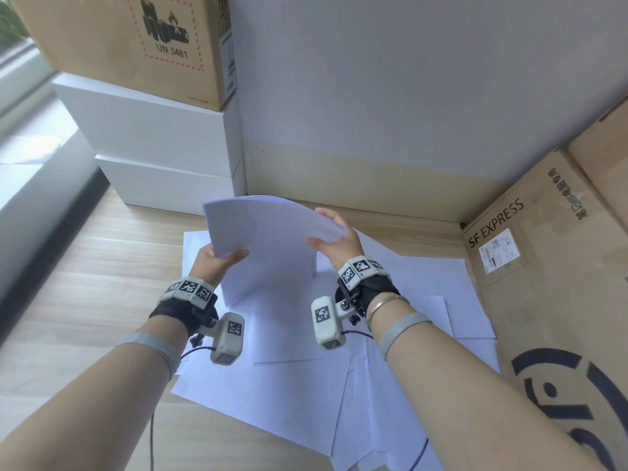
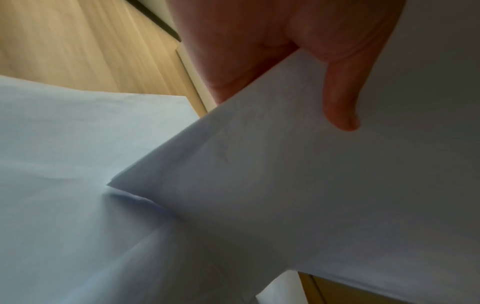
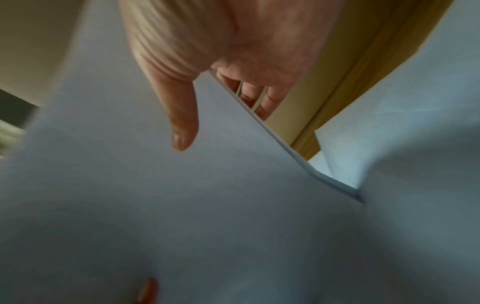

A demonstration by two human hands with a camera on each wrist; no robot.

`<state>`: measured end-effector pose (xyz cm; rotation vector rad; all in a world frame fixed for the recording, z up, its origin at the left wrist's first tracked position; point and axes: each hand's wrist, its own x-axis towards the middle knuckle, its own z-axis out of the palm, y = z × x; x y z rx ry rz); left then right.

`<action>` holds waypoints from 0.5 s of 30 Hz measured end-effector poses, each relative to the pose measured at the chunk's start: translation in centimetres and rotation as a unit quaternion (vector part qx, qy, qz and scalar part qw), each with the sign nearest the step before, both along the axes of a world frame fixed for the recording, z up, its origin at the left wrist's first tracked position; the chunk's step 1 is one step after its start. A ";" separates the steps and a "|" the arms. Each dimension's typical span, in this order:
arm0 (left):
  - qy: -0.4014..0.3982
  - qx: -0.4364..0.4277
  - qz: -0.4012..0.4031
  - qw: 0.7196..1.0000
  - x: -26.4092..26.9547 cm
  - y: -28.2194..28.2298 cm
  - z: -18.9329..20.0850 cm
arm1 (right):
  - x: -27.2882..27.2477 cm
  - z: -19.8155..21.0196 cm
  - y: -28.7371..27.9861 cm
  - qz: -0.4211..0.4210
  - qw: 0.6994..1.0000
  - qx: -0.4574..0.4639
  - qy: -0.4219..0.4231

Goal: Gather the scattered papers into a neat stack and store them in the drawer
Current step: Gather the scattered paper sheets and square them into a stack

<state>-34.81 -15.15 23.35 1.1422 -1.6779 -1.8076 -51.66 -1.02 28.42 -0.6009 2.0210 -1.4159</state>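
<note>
Paper stack [image 1: 268,239] in both hands' grip, left hand [image 1: 217,258], right hand [image 1: 334,237], right-wrist view alone shows fingers [image 3: 249,92] behind.

You're looking down at a pale wood-grain floor [image 1: 88,263], planks running left to right. Ahead of you, the far wall [image 1: 407,79] is plain pale grey-white, with a cream baseboard strip [image 1: 356,168] along its foot. Far left, two white boxes [image 1: 163,154] sit stacked, and a brown carton [image 1: 136,42] marked UN 3481 rests on top of them. Daylight floods in from the left, where a bright window sill [image 1: 23,107] and a dark frame strip [image 1: 51,239] run beside the floor. On your right, a tall cardboard box [image 1: 543,260] printed SF EXPRESS stands against the wall, another carton [image 1: 605,154] just behind it.
</note>
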 end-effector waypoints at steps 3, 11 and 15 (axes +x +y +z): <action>-0.021 0.006 0.004 1.000 0.0 0.3 -0.6 | 0.6 -1.2 1.4 -0.016 0.997 0.027 -0.074; -0.022 -0.027 0.041 0.999 -1.6 0.0 0.1 | 0.8 -3.3 -0.2 -0.087 0.994 0.059 0.000; -0.004 -0.021 0.035 0.999 -2.1 0.3 0.6 | -0.2 -2.8 0.3 -0.106 0.994 -0.010 -0.019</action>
